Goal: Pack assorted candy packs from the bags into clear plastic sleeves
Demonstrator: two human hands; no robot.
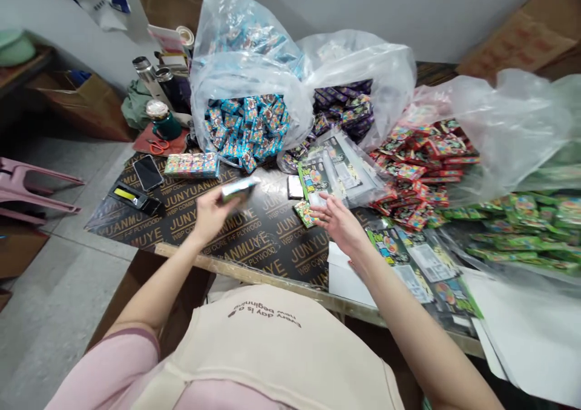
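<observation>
My left hand (209,216) is closed around a small flat packet (238,188), pale on top and blurred by motion, held above the dark plywood table (254,240). With fingers stretched out and spread, my right hand (338,224) hovers palm-down at the right. Its fingertips are close to a small green packet (303,214); whether they touch it I cannot tell. Just behind lies another small packet (295,187) with a white face up. Printed plastic pouches (336,162) lie past my right hand. A block of colourful packets (192,165) sits at the left.
Clear plastic bags hold blue packets (249,129), purple packets (345,110), red packets (422,168) and green packets (531,222). At left are a phone (148,172), scissors (158,147), a jar (163,123) and flasks. More printed pouches (422,265) and white sheets (531,331) lie right.
</observation>
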